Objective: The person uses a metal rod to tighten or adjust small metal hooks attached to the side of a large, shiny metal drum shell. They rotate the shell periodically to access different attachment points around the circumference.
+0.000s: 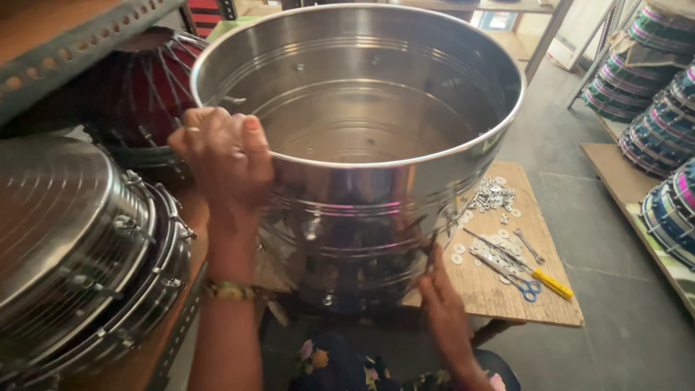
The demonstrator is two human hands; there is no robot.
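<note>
**Inspector:** At centre frame, what is in hand?

**Assistant:** One large steel drum shell point(362, 130), open end up, standing partly over the near edge of a low wooden worktop point(499, 289). The left hand point(224, 156) is hooked over its near rim, fingers point(253, 141) folded inside, thumb side outside: a grip pressed together on the rim. The right hand point(443, 300) lies low against the shell's outer wall, fingers point(433, 259) pointing up (whether they pinch anything there, I cannot tell).

**Inspector:** Edges and room?

**Assistant:** Left side is tight. A finished steel drum point(79, 246) lies just beside the left forearm, and a dark red drum point(145, 87) sits behind it, close to the shell's left rim. A perforated metal shelf rail point(79, 43) overhangs top left.

**Inspector:** Right side?

**Assistant:** On the worktop, washers point(492, 194), spanners point(528, 246), blue-handled scissors point(527, 288) and a yellow-handled tool point(552, 284) lie near the shell and the board's right edge. Beyond it is grey floor point(601, 239), then stacked striped drums point(662, 108) on a low platform, well apart.
</note>
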